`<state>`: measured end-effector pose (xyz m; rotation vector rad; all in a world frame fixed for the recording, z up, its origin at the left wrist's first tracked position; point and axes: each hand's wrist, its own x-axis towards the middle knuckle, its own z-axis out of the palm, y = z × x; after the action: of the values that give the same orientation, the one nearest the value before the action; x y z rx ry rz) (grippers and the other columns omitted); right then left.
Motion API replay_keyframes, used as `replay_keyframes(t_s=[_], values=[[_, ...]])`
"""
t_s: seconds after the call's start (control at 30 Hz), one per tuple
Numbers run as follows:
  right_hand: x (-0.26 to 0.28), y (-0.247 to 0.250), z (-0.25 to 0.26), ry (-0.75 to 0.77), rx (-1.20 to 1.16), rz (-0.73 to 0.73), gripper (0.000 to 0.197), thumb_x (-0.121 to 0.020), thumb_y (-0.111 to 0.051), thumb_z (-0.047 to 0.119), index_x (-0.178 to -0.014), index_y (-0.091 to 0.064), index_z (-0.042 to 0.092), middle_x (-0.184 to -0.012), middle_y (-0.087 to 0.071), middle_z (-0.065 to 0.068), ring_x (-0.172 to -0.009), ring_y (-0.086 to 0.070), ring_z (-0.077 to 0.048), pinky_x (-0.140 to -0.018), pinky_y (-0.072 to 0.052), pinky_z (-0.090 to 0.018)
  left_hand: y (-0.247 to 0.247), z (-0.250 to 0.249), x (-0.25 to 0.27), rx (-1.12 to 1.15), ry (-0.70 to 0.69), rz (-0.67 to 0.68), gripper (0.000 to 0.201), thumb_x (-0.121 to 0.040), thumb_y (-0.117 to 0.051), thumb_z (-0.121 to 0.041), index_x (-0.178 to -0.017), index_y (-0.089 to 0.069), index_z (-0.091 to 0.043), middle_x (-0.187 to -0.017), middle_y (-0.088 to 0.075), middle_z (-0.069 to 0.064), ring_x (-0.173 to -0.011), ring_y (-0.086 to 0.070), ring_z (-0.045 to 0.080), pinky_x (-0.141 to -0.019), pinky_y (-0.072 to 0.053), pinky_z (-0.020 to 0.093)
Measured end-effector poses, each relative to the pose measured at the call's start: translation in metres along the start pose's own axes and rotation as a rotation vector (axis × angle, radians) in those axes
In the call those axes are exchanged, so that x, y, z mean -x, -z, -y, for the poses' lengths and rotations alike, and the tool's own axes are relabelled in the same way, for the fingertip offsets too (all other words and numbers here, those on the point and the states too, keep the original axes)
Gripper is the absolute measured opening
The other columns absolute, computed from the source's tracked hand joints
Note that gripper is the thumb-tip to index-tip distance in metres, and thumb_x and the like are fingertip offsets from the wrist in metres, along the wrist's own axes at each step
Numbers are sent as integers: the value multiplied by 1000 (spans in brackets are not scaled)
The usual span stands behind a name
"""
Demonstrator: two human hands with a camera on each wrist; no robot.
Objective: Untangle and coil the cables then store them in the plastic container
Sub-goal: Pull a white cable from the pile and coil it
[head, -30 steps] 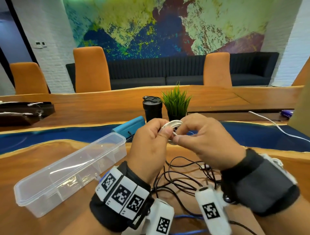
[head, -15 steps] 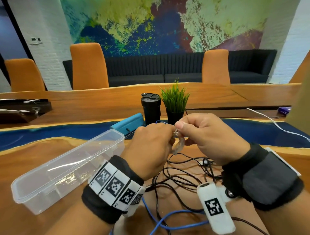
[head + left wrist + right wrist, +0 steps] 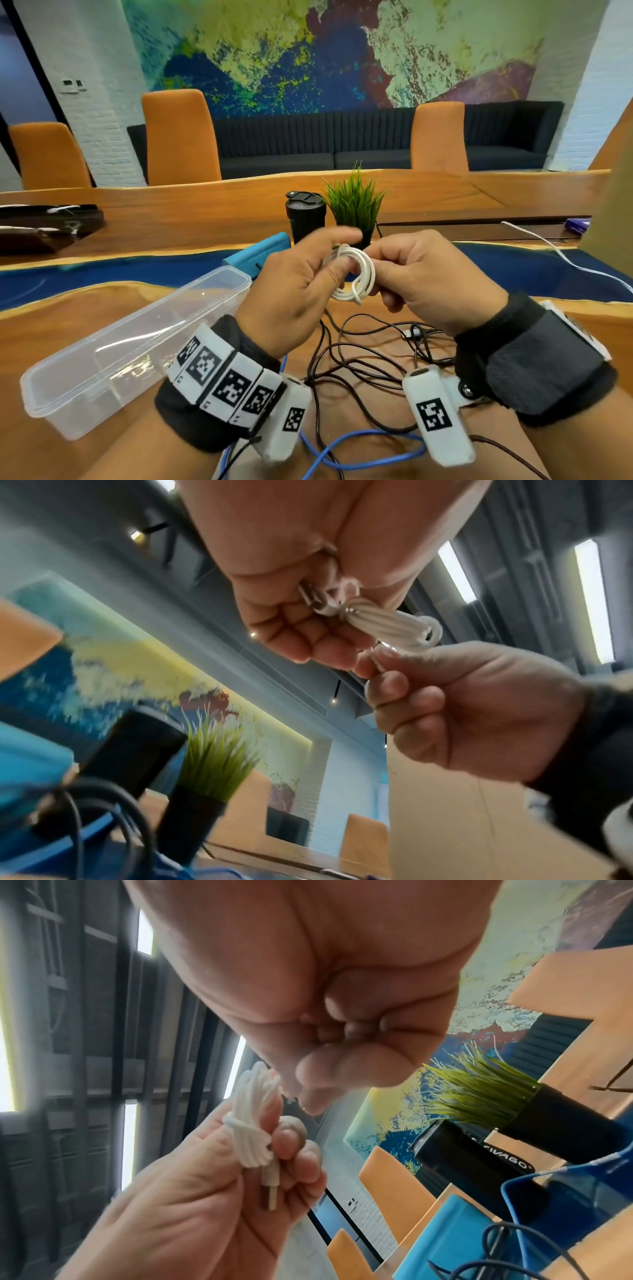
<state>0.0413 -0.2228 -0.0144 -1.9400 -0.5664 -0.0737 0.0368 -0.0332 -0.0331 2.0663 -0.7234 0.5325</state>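
Note:
A small coiled white cable (image 3: 356,274) is held in the air between both hands above the table. My left hand (image 3: 308,274) grips one side of the coil, its USB plug (image 3: 270,1194) lying against the curled fingers. My right hand (image 3: 404,274) pinches the coil's other side (image 3: 404,631) with thumb and forefinger. Below the hands lies a tangle of black cables (image 3: 370,356) and a blue cable (image 3: 363,448). The clear plastic container (image 3: 137,339) stands open on the table to the left.
A black tumbler (image 3: 305,216) and a potted grass plant (image 3: 354,205) stand behind the hands. A blue case (image 3: 257,251) lies beside the container's far end. A white cable (image 3: 565,257) runs across the table at the right. Orange chairs line the far side.
The hands turned the white coil so its loops face the head camera. The head view dropped slightly and the left wrist rose from the table.

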Motion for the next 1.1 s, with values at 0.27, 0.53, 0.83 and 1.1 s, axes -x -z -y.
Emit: replay_keyframes(t_s=[0.27, 0.53, 0.83, 1.1], values=[[0, -6, 3, -36, -24, -169, 16, -87, -66, 34, -96, -71, 22, -86, -70, -4, -74, -66, -18, -61, -59, -31, -1, 8, 0, -360, 21, -53, 13, -99, -45, -35, -98, -56, -27, -76, -55, -11, -70, -50, 7, -60, -37, 26], [-2, -25, 1, -94, -218, -169, 10, -83, -73, 13, -91, -70, 7, -76, -72, -14, -67, -70, -21, -64, -61, -36, -4, -1, 0, -153, 99, -254, 6, -91, -63, -23, -89, -58, -20, -72, -59, -7, -71, -55, 9, -54, -42, 17], [-4, -30, -11, 42, 222, -304, 6, -84, -68, 20, -88, -70, 24, -69, -66, 5, -65, -62, -10, -59, -52, -27, -12, -6, 2, -233, 144, -291, 17, -87, -70, -27, -83, -53, -23, -67, -57, -7, -65, -55, 9, -53, -44, 23], [-7, -19, -11, 70, -14, -181, 11, -87, -68, 12, -97, -70, 15, -82, -72, -4, -76, -68, -23, -70, -60, -42, -6, -13, -6, 599, 540, -340, 41, -85, -72, -4, -116, -51, -20, -81, -76, 7, -74, -71, 20, -63, -52, 33]])
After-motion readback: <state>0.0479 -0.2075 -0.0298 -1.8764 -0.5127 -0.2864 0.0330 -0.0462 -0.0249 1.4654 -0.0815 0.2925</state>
